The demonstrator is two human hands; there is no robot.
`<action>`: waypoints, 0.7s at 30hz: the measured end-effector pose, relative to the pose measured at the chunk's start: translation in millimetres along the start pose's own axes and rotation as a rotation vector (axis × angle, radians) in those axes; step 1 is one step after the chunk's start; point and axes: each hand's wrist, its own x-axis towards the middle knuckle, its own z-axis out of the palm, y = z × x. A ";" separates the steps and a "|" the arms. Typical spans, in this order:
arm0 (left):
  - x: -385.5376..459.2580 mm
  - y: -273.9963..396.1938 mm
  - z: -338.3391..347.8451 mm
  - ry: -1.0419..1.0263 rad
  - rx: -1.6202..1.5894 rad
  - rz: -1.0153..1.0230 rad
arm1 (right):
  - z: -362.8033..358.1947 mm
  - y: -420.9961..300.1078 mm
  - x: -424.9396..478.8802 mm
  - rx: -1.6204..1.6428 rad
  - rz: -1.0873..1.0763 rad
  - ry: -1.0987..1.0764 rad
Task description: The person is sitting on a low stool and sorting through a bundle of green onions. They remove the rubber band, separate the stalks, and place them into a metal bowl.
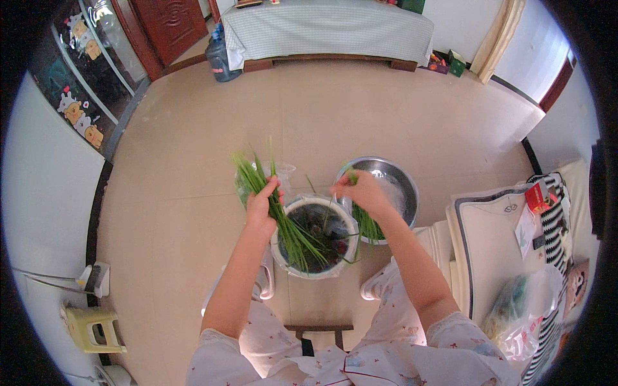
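Observation:
My left hand [262, 205] is closed around a bunch of long green chives or similar blades [294, 231]. Their lower ends hang over a round white bin [315, 276] with a clear plastic liner. Dark contents and loose green scraps lie inside it. My right hand [364, 190] is above the left rim of a stainless steel basin [410, 193], with its fingers pinched. A little green shows at those fingers, seemingly a few blades [354, 176]; motion blurs the fingertips. More green blades [365, 223] lie in the basin under my right forearm. Behind the left-hand bunch is a clear plastic bag [285, 170].
A cream sofa [487, 241] on the right bears a plastic bag [524, 309] and a red box [540, 197]. A yellow stool [94, 330] stands at the left wall. Ahead are a cloth-covered table [328, 34] and a water jug [223, 60] on the tiled floor [309, 111].

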 end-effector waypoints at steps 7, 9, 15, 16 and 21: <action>-20.3 -7.6 15.0 -0.236 0.064 -0.169 | 18.5 -25.5 -2.3 0.266 0.047 -0.078; -26.7 -12.6 19.9 -0.282 0.142 -0.180 | 16.2 -31.6 -1.2 0.375 0.118 -0.034; -32.7 -19.0 26.0 -0.371 0.196 -0.223 | 14.1 -38.8 -3.8 0.610 0.091 -0.079; -32.4 -18.9 26.6 -0.376 0.172 -0.234 | 12.6 -36.3 -3.1 0.655 0.099 -0.081; -30.1 -17.5 25.8 -0.420 0.132 -0.261 | 10.6 -29.4 0.0 0.765 0.134 -0.016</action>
